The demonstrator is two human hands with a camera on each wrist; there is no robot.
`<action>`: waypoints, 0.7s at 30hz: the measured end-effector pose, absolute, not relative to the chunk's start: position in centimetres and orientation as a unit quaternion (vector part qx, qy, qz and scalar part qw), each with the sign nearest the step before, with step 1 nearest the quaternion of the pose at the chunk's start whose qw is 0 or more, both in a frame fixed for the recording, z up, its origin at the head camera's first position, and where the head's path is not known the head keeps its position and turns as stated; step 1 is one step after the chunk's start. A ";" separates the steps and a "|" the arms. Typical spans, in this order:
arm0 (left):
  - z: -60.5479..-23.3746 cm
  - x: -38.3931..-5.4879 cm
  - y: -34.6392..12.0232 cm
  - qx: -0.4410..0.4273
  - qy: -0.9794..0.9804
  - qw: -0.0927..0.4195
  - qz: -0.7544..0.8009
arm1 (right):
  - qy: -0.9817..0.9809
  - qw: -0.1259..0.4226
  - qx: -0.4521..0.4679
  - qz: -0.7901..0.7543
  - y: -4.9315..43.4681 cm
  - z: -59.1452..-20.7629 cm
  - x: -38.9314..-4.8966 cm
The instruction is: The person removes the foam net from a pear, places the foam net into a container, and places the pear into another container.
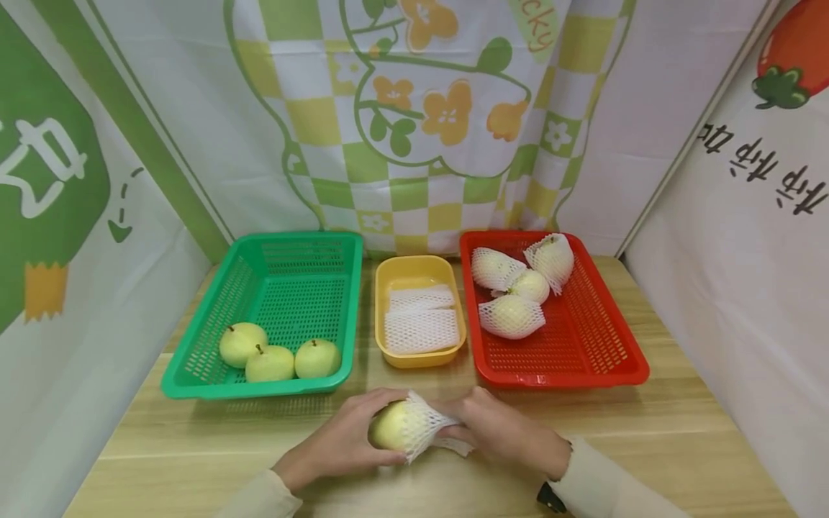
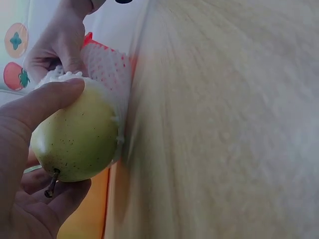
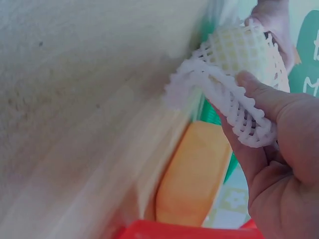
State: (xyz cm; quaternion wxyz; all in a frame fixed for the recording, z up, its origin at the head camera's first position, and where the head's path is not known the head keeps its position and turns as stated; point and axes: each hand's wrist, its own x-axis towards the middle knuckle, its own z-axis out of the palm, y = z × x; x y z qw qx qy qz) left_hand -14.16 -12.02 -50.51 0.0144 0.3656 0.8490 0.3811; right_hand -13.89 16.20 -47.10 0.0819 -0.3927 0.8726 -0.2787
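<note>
A pale yellow-green pear [image 1: 390, 426] is partly inside a white foam net sleeve [image 1: 422, 423], just above the front of the table. My left hand [image 1: 346, 439] grips the pear's bare stem end, thumb on one side and fingers on the other; the stem [image 2: 51, 183] points back toward the palm in the left wrist view. With thumb and fingers, my right hand [image 1: 495, 432] pinches the loose end of the net. The net's folded edge [image 3: 214, 84] hangs beyond the right thumb in the right wrist view, and its mesh covers the pear's other end.
A green basket [image 1: 355, 316] at the left holds 3 bare pears [image 1: 270, 364]. In the middle, a yellow tray [image 1: 382, 338] contains flat foam nets [image 1: 421, 331]. The red basket [image 1: 583, 367] at the right has several pears in nets [image 1: 512, 316]. A printed curtain [image 1: 414, 194] hangs behind.
</note>
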 end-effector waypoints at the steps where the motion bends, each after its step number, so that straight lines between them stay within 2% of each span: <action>1: -50.5 -14.2 -12.1 0.365 0.848 0.016 0.384 | 0.873 0.076 -0.395 -0.275 16.4 -47.0 -13.9; 7: -50.6 -14.3 -12.3 0.359 0.853 0.019 0.377 | 0.871 0.066 -0.403 -0.273 17.6 -45.5 -13.9; 13: -50.5 -14.4 -12.4 0.353 0.859 0.025 0.369 | 0.879 0.073 -0.386 -0.268 18.7 -42.5 -14.2; 21: -50.5 -14.5 -12.3 0.360 0.859 0.021 0.364 | 0.879 0.040 -0.391 -0.272 19.6 -38.1 -16.2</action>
